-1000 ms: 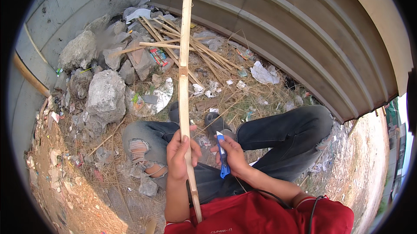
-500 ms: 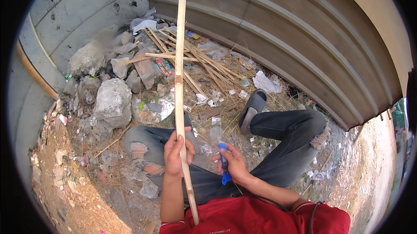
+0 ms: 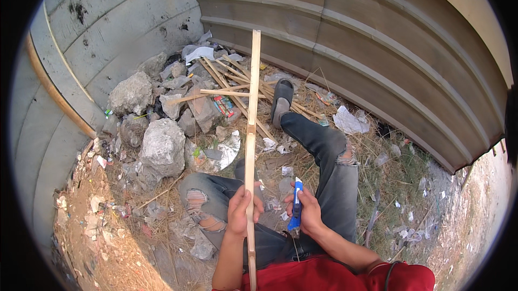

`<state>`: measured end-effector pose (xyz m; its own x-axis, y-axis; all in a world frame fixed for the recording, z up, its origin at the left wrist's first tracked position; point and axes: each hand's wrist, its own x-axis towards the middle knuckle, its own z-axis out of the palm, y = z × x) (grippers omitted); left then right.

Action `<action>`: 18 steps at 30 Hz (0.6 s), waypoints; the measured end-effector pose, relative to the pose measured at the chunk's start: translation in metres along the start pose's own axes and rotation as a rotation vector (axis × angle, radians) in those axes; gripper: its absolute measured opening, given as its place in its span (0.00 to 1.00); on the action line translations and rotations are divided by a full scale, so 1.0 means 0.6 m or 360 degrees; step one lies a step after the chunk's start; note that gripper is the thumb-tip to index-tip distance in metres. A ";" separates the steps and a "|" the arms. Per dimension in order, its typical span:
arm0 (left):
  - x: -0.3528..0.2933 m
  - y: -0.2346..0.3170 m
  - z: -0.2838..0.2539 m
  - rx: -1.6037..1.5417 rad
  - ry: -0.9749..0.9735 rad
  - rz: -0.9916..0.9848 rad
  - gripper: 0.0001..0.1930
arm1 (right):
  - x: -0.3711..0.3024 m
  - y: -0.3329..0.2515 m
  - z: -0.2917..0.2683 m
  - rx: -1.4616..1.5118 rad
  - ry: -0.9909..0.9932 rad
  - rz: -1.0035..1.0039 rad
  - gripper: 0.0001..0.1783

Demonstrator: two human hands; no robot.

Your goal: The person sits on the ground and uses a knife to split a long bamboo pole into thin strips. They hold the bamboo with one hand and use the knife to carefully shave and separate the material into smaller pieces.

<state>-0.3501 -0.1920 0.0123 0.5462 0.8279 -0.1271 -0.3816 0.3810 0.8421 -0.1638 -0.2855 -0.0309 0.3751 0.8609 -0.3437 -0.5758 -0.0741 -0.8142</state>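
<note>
A long, pale split bamboo strip (image 3: 251, 153) stands nearly upright in the picture, its lower end running down to my red shirt. My left hand (image 3: 239, 211) is wrapped round its lower part, below a node. Just to the right, my right hand (image 3: 310, 212) grips a blue utility knife (image 3: 297, 204), its narrow end pointing up and away from me. The knife is apart from the strip. Whether its blade is out is too small to tell.
More bamboo strips (image 3: 221, 78) lie in a pile ahead, beside broken concrete lumps (image 3: 163, 148) and litter. Metal sheet walls (image 3: 367, 37) enclose the far side. On the ground right of my bent right leg (image 3: 324, 150) lies a long dark blade-like thing (image 3: 372, 218).
My right leg has swung inward, its foot moving farther forward. The knife has turned in my right hand, showing more of its blue body. Both hands keep their holds; the view has shifted.
</note>
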 end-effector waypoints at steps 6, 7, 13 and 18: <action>0.022 -0.009 0.028 0.0117 -0.0015 0.0001 0.22 | 0.042 -0.062 -0.001 -0.0213 -0.0147 -0.0183 0.24; 0.024 -0.012 0.031 0.0145 -0.0009 -0.0019 0.22 | 0.050 -0.057 -0.008 -0.0196 -0.0140 -0.0186 0.24; 0.032 -0.015 0.041 0.0220 0.0087 -0.0071 0.22 | 0.031 -0.063 -0.023 -0.0141 -0.0081 -0.0281 0.24; 0.038 -0.023 0.038 0.0204 0.0118 -0.0024 0.22 | 0.011 -0.023 -0.035 -0.0087 0.0040 -0.0213 0.25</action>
<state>-0.3156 -0.1880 0.0095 0.4928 0.8525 -0.1744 -0.2728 0.3417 0.8994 -0.1380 -0.2892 -0.0317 0.4645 0.8520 -0.2414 -0.4794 0.0127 -0.8775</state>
